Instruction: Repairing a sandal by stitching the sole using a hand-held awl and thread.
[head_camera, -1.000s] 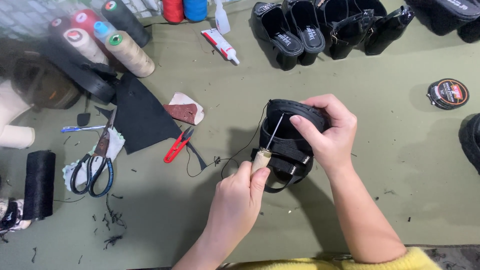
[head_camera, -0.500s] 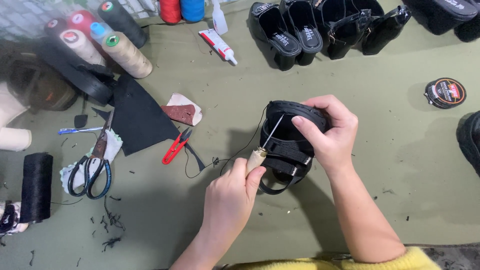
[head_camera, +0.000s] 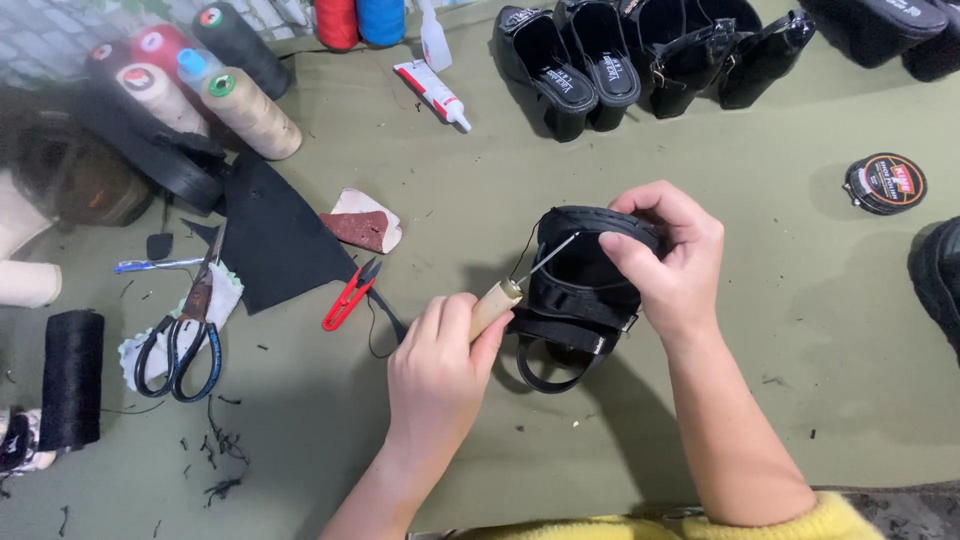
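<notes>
My right hand (head_camera: 668, 262) grips a black strappy shoe (head_camera: 580, 300) held on its side above the green table, fingers curled over its sole edge. My left hand (head_camera: 440, 370) holds a wooden-handled awl (head_camera: 500, 297); its thin metal needle points up-right to the rim of the shoe. A black thread runs from the needle's tip down along the shoe. The shoe's buckle strap loops below it.
Red thread snips (head_camera: 350, 295), big scissors (head_camera: 185, 335), a black leather piece (head_camera: 270, 240) and sandpaper (head_camera: 362, 222) lie left. Thread cones (head_camera: 250, 110) and a black spool (head_camera: 70, 380) are further left. Black shoes (head_camera: 600, 60), a glue tube (head_camera: 432, 92) and a polish tin (head_camera: 884, 183) lie beyond.
My left hand with the awl has slid slightly down and left, drawing the needle back from the shoe's rim. My right hand keeps the shoe still.
</notes>
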